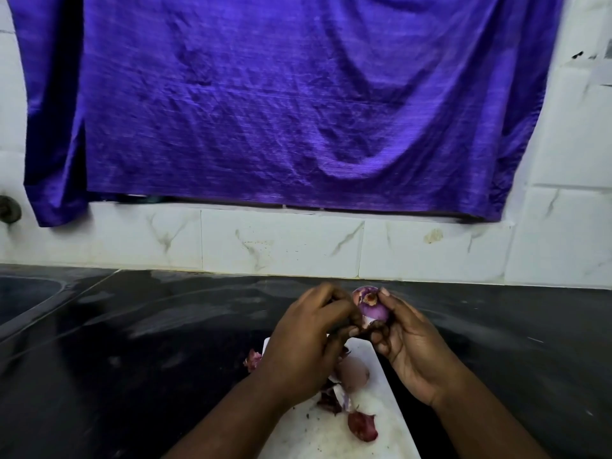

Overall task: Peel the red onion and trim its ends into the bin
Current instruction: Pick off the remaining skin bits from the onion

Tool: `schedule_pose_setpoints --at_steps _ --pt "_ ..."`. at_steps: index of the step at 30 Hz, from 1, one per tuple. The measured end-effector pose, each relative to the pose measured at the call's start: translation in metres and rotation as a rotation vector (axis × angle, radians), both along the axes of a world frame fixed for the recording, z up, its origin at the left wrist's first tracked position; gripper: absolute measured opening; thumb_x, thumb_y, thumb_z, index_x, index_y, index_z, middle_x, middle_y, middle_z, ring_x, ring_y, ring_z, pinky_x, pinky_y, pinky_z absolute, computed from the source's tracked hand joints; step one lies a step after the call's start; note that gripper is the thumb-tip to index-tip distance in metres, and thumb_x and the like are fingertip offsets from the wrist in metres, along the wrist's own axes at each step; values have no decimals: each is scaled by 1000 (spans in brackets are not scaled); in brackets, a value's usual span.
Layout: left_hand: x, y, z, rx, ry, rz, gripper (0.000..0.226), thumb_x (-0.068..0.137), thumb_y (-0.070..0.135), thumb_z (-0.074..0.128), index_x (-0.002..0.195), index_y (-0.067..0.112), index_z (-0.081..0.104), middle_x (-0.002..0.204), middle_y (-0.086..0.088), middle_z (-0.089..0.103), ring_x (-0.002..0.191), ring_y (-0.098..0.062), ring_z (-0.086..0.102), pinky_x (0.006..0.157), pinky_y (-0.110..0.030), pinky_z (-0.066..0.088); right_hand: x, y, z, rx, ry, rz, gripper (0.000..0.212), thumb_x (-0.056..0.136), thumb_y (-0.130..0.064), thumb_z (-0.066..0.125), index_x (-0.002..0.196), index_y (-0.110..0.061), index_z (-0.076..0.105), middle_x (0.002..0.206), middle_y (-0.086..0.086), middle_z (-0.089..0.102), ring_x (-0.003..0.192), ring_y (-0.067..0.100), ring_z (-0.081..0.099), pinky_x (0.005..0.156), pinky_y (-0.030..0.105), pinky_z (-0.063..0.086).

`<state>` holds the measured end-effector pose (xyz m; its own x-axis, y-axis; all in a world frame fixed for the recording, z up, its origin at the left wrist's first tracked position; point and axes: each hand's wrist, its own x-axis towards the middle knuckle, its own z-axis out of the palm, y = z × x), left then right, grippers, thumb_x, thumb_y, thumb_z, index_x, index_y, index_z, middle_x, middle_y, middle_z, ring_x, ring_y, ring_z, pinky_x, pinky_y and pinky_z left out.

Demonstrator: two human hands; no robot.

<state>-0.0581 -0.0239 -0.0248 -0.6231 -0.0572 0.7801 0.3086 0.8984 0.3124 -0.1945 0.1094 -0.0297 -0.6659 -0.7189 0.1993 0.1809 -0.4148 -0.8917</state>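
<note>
Red onion [371, 306], one: mostly peeled, held above the desk [139, 342] over the far end of the white board [376, 429]. Long axis roughly upright, brown root end up and tipped toward the camera.

Right hand [414, 354], one: palm leftward, thumb on the onion's top, fingers curled under its base.

Left hand [309, 339], one: back up, fingers curled, pinching at the onion's lower end.

Skin scraps [362, 425]: at least four, on and beside the board.

Purple cloth [281, 94], one, hung on the tiled wall.
</note>
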Motion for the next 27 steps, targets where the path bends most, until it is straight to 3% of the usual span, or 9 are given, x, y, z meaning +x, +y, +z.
schedule_pose_setpoints --at_steps 8,13,17,22,24,27 --pt "3 2 3 -45 -56 -19 9 98 18 63 103 25 67 107 12 56 102 -10 53 80 -34 50 2 -3 0 -14 4 -64 37 84 -40 71 107 -11 76 89 12 67 57 12 51 48 21 40" --pt "5 1 -1 -248 -252 34 21 92 15 66 103 33 65 114 13 53 107 -11 48 86 -37 48 -7 11 12 -115 -227 -202 42 97 -44 56 122 -11 65 78 2 69 46 3 54 37 13 40" --pt "3 -3 -4 -172 -261 138 16 97 26 62 109 34 68 111 13 56 107 -9 48 86 -32 45 -7 11 8 -40 -159 -186 48 87 -49 64 121 -15 68 80 0 68 51 4 53 38 17 39" --pt "2 -5 -4 -95 -141 224 23 96 52 57 96 33 70 90 17 57 87 -4 51 70 -26 36 3 1 5 20 -110 -65 47 84 -37 69 121 -8 67 80 5 67 54 8 56 45 19 47" --pt "2 -4 -3 -49 -47 244 22 93 53 66 105 35 65 99 19 59 91 -2 53 71 -19 38 1 2 4 18 -116 -23 54 85 -34 69 129 -3 63 86 10 67 57 11 58 47 20 50" --pt "2 -2 -2 -1 -37 209 49 94 50 69 140 41 54 127 20 56 108 2 52 85 -15 43 3 4 4 28 -58 31 51 84 -31 70 127 -4 64 98 16 66 61 13 58 50 21 52"
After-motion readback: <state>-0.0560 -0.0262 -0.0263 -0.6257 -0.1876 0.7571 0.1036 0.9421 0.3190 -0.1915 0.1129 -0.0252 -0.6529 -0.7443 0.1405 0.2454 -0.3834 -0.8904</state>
